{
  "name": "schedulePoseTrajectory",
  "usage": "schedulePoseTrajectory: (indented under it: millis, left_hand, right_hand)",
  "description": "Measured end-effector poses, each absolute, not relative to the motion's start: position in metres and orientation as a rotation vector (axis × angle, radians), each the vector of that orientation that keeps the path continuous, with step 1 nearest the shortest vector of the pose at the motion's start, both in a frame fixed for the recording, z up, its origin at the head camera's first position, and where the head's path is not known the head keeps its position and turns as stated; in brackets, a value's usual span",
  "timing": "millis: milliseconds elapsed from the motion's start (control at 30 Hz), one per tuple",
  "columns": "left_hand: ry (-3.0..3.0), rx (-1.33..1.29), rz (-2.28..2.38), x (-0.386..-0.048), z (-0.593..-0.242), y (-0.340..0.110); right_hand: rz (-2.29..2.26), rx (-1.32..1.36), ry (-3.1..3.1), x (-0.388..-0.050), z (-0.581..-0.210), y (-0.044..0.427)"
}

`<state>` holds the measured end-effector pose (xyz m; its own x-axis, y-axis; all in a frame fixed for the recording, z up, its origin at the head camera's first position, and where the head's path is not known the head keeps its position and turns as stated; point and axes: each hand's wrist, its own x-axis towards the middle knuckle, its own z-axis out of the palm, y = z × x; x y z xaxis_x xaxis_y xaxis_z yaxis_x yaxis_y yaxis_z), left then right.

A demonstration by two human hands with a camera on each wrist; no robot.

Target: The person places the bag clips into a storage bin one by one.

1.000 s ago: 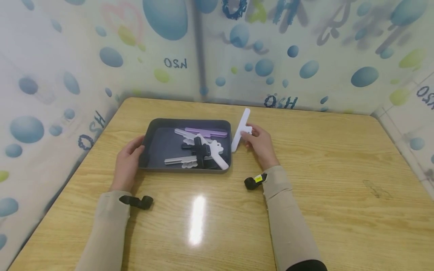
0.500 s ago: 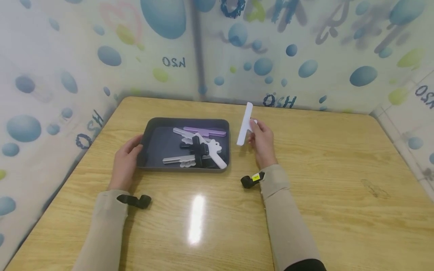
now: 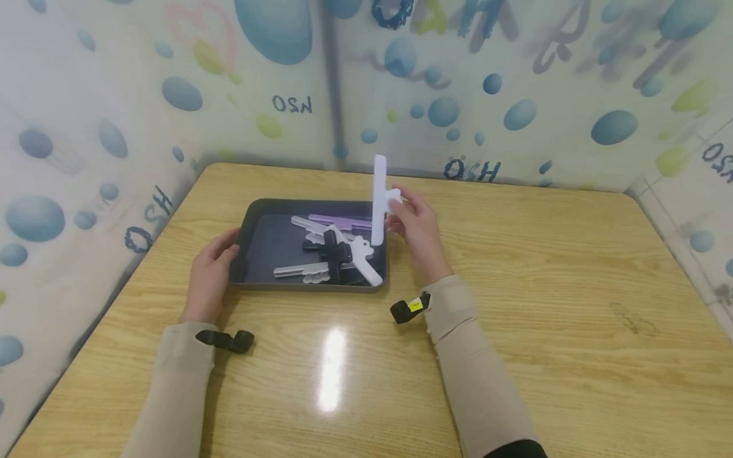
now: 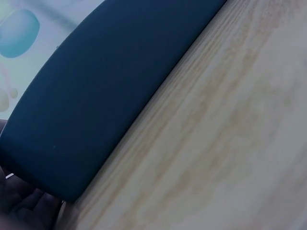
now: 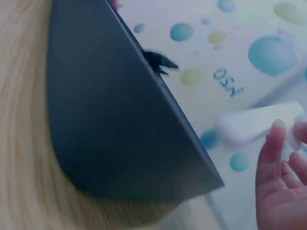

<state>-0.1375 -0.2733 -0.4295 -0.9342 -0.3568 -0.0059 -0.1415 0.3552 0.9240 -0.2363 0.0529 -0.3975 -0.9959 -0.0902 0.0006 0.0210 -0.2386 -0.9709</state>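
Observation:
My right hand (image 3: 420, 232) pinches a white bag clip (image 3: 379, 200) by its short handle. The clip's long bar stands nearly upright over the right rim of a dark grey tray (image 3: 309, 288); in the right wrist view the clip (image 5: 259, 122) is blurred, held between thumb and fingers. My left hand (image 3: 209, 273) grips the tray's left end, thumb at the rim, its other fingers partly hidden. Inside the tray lie a purple clip (image 3: 338, 221), several white clips (image 3: 366, 267) and black clips (image 3: 333, 254), overlapping one another toward the right side.
The tray rests on a wooden table (image 3: 550, 305) against a wall (image 3: 366, 83) patterned with blue and green drops. A second wall (image 3: 74, 108) closes off the left. Black wrist cameras sit on both sleeves.
My right hand has lifted the white clip from beside the tray and brought it left over the right rim, turning it more upright. The left hand stays on the tray.

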Motion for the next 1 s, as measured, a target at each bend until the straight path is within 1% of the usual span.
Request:
schedulePoseTrajectory:
  millis: [200,467,733,1000]
  left_hand:
    - [-2.42,0.463,-1.623,-0.134,-0.429,-0.275]
    - [-2.4,0.466,-1.638,-0.128,-0.433,-0.278]
    - [-2.398,0.415,-1.62,-0.135,-0.433,-0.274]
    - [-2.41,0.412,-1.619,-0.136,-0.43,-0.274]
  right_hand:
    - [-2.11,-0.211,2.06,-0.222,-0.385,0.028]
    - [-2.011,-0.327,2.043,-0.204,-0.384,0.003]
    - [-1.798,-0.435,2.179,-0.197,-0.391,-0.007]
    - [-1.776,-0.509,2.137,-0.196,-0.395,-0.013]
